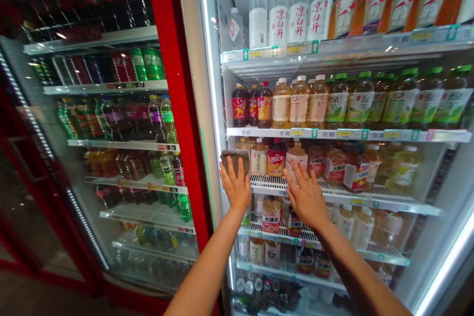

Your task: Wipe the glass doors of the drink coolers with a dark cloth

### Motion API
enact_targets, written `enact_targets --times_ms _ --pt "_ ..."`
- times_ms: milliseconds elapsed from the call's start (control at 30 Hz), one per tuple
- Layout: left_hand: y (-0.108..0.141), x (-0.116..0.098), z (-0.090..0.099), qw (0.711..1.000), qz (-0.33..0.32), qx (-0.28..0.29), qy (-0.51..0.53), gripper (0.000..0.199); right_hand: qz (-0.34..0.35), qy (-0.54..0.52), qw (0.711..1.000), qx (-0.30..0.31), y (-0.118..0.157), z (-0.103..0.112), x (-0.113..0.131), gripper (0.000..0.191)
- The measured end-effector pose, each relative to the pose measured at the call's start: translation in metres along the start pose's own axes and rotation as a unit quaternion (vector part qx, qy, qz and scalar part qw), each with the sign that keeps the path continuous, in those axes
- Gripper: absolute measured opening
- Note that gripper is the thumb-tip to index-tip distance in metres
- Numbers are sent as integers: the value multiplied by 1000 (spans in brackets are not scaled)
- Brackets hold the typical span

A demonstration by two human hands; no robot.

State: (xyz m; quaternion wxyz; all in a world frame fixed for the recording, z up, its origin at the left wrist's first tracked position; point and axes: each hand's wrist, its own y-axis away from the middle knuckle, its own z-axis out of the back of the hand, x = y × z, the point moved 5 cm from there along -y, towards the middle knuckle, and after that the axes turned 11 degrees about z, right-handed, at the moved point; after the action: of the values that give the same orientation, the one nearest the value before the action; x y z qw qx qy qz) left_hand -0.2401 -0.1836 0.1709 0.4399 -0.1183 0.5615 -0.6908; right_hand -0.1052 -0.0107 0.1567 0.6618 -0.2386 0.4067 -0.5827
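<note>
My left hand (pixel 236 188) is spread over a folded grey-brown cloth (pixel 236 159), its fingers lying flat on it at the left end of a shelf row. To its right, my right hand (pixel 305 197) has its fingers apart and holds nothing. Its fingertips are in front of a pale-labelled bottle (pixel 296 152); whether they touch it cannot be told. Between the hands stand a white-labelled tea bottle (pixel 258 158) and a red-labelled bottle (pixel 276 158). The wire shelf (pixel 333 188) carries this row.
Green-capped bottles (pixel 361 98) and large amber bottles (pixel 398 2) fill higher shelves. Below are more bottles (pixel 271 216). A red door frame (pixel 179 108) stands at left, beside another cooler with cans (pixel 153 64) and bottles. A bright light strip runs down the right edge.
</note>
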Motion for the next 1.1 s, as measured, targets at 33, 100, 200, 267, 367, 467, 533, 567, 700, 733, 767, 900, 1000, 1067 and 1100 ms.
enact_targets --times_ms 33,100,200,267,367,467,533,567,700,733,767,900,1000,1067,1100 --pt "11 3 -3 999 -32 13 -6 75 -5 6 1000 -4 2 -4 1 88" --pt "20 3 -7 996 -89 29 -11 75 -4 17 1000 -14 5 -11 0 90" --pt "-4 3 -4 994 -109 23 -8 73 9 31 999 -24 10 -17 -2 90" --pt "-31 13 3 996 -86 14 -8 73 14 37 999 -24 12 -19 -3 90" --pt "-43 47 13 999 -38 8 -14 75 11 42 999 -26 12 -20 -2 92" --pt "-7 79 15 999 -30 23 -22 80 8 46 998 -34 13 -22 1 95" --pt "22 86 11 997 -62 43 -30 86 11 49 998 -40 13 -23 2 95" --pt "31 84 9 994 -87 56 -31 89 12 49 998 -42 14 -23 2 95" --pt "12 74 8 988 -130 84 -30 92 18 53 997 -48 15 -24 1 91" --pt "0 75 10 989 -124 80 -29 91 19 53 997 -49 15 -24 0 90" --pt "-10 79 13 991 -113 73 -28 90 19 53 997 -48 15 -24 1 90" --pt "6 111 19 995 -67 61 -30 89 11 55 998 -38 14 -22 2 91" --pt "60 122 12 991 -84 102 -25 94 11 57 998 -33 13 -20 3 93" --pt "81 119 8 989 -82 121 -28 97 13 56 998 -32 14 -20 3 93" --pt "82 115 6 988 -81 126 -30 98 13 56 998 -31 14 -20 2 93"
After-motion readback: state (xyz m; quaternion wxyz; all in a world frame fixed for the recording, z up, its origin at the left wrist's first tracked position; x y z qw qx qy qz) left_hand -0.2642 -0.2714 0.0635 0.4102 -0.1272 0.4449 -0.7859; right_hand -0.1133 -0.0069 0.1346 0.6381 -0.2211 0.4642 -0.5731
